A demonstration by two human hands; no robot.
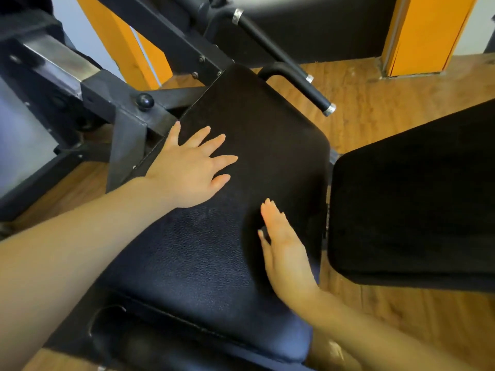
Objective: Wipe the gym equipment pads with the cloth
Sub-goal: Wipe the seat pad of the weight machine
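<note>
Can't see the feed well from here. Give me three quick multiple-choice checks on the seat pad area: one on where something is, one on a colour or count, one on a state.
1. Where does the left hand rest?
A. On the seat pad, near its left edge
B. On the handle bar
C. On the floor

2. What colour are the posts at the back?
A. Green
B. Orange
C. White

3. What state is the right hand in?
A. Closed around a cloth
B. Gripping the handle
C. Open and flat, holding nothing

Answers:
1. A, its palm and spread fingers lie on the dark pad beside the metal frame.
2. B, both posts show bright orange.
3. C, its fingers are straight against the pad and no cloth is visible.
</note>
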